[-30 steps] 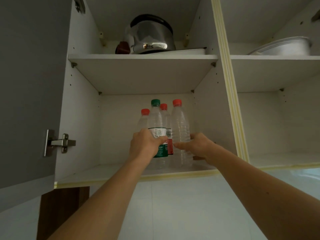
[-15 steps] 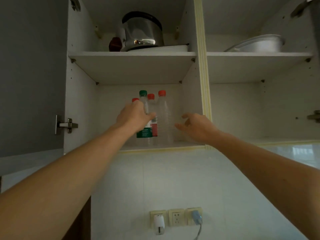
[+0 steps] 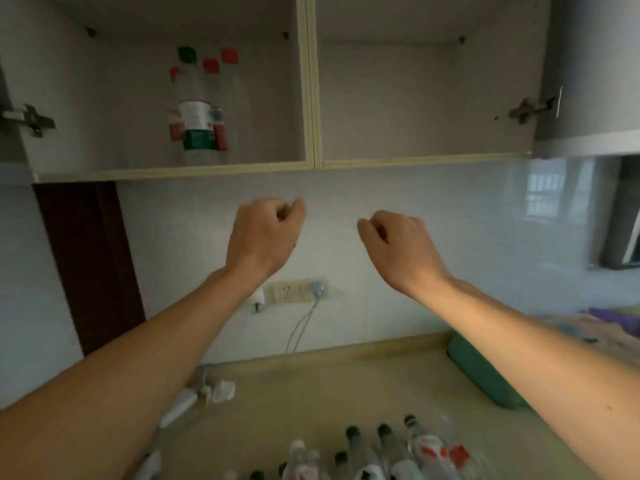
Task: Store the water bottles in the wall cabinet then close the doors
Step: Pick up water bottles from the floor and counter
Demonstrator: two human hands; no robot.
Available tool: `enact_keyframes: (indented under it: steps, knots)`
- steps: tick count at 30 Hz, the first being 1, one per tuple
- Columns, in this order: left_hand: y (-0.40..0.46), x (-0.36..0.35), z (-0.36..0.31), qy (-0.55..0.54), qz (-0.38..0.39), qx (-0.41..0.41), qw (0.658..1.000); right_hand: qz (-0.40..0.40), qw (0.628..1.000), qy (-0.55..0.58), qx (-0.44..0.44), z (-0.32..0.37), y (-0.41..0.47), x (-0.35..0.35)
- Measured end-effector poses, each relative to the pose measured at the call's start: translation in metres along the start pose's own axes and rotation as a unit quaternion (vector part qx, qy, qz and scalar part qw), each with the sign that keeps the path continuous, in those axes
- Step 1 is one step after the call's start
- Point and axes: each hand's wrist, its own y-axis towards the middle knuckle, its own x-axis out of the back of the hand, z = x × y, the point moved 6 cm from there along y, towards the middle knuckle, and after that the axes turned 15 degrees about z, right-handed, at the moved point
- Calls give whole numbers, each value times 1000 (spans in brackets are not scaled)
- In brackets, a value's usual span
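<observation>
Several clear water bottles [image 3: 199,109] with red and green caps stand together on the bottom shelf of the open wall cabinet [image 3: 173,173], in its left compartment. More bottles [image 3: 391,452] stand on the counter at the bottom of the view, blurred. My left hand [image 3: 265,233] and my right hand [image 3: 398,245] hang in mid-air below the cabinet, in front of the tiled wall. Both hold nothing, and their fingers are loosely curled.
The cabinet's right compartment [image 3: 415,98] has nothing on its bottom shelf. Its grey door [image 3: 588,64] stands open at the right. Wall sockets [image 3: 294,291] with a plugged cable sit behind my hands. A green object [image 3: 481,372] lies on the counter at the right.
Both hands let go of the bottles in the cabinet and dropped below it. The view tilted down, so the counter with more bottles came into sight.
</observation>
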Motion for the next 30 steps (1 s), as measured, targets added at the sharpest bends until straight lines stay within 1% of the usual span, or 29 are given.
enact_keyframes:
  steps: [4, 6, 8, 10, 13, 17, 20, 24, 26, 28, 30]
  knots:
    - [-66, -67, 13, -35, 4, 49, 998, 67, 993, 72, -63, -57, -73, -37]
    - [-100, -102, 24, -69, 26, 76, 994, 95, 987, 88, -98, -83, -112, -54]
    - [-134, -134, 36, -105, 61, 104, 987, 102, 981, 100, -130, -107, -149, -70]
    - [-169, -164, 48, -150, 107, 144, 972, 105, 974, 115, -165, -129, -184, -85]
    - [-229, -199, 68, -209, 162, 210, 941, 114, 961, 152, -201, -156, -233, -109]
    - [-309, -234, 96, -262, 211, 264, 904, 71, 945, 201, -250, -177, -303, -139]
    - [-370, -259, 124, -288, 251, 289, 878, 54, 919, 240, -309, -187, -366, -174]
    - [-462, -298, 162, -303, 311, 338, 835, 37, 876, 259, -405, -189, -457, -226]
    - [-507, -318, 180, -282, 343, 356, 823, 45, 850, 266, -453, -189, -504, -251]
    - [-544, -337, 196, -245, 384, 354, 817, 57, 820, 274, -499, -195, -548, -274]
    - [-577, -353, 212, -214, 409, 360, 810, 65, 798, 272, -534, -206, -587, -295]
